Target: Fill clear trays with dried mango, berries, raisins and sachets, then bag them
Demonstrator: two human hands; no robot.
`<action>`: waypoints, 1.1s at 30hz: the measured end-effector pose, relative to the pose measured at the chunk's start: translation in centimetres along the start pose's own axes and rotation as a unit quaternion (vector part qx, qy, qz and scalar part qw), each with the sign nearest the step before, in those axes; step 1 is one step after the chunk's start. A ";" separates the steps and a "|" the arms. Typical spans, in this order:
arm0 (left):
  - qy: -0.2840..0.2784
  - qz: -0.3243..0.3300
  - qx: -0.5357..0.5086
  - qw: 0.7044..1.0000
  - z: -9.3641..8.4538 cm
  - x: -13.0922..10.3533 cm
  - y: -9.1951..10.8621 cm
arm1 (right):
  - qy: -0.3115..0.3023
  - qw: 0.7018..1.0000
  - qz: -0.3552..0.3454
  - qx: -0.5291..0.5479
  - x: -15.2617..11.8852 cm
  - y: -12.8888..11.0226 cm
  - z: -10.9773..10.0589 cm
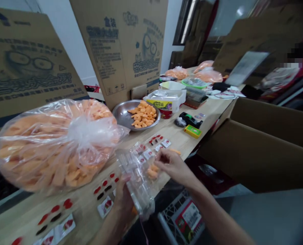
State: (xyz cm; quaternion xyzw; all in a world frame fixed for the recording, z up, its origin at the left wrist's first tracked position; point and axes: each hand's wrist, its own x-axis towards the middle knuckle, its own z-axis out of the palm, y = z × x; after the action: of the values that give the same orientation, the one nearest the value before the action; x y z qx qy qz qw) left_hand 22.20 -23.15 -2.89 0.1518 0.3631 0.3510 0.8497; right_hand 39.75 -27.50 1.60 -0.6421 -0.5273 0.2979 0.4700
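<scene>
My left hand (124, 194) is closed round the lower left side of a clear plastic tray (137, 180) with moulded compartments, tilted over the table's front edge. Just right of the tray, my right hand (170, 163) has its fingers pinched together beside a few orange pieces (153, 171); whether the fingertips hold one is too blurred to tell. Behind the hands, small white printed packets (148, 154) and red pieces (156, 139) lie on the wooden table (87, 204). More red and dark pieces with packets sit to the left of my left hand.
A large clear bag (57, 146) of orange pieces fills the left. Behind stand a metal bowl (121, 115), white containers (177, 98), a tape dispenser (191, 119) and a yellow-green box (192, 131). An open carton (256, 146) is at right; a crate (184, 217) stands below.
</scene>
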 end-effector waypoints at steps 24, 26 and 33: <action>0.006 -0.022 0.007 1.000 -1.2 0.9 -0.3 | 0.144 0.980 0.080 -0.113 6.5 7.6 -3.1; -0.020 0.005 0.010 1.000 -0.7 0.7 -0.7 | -0.002 0.999 0.042 -0.003 4.0 4.5 0.1; -0.067 0.115 0.008 0.991 -0.3 -0.3 -1.4 | -0.193 0.951 0.103 0.219 -1.7 -1.2 5.7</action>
State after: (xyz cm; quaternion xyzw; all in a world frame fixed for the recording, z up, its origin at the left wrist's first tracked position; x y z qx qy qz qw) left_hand 22.58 -24.35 -3.69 0.2222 0.2880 0.4324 0.8251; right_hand 33.77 -27.49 0.32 -0.5049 -0.4606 0.5708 0.4551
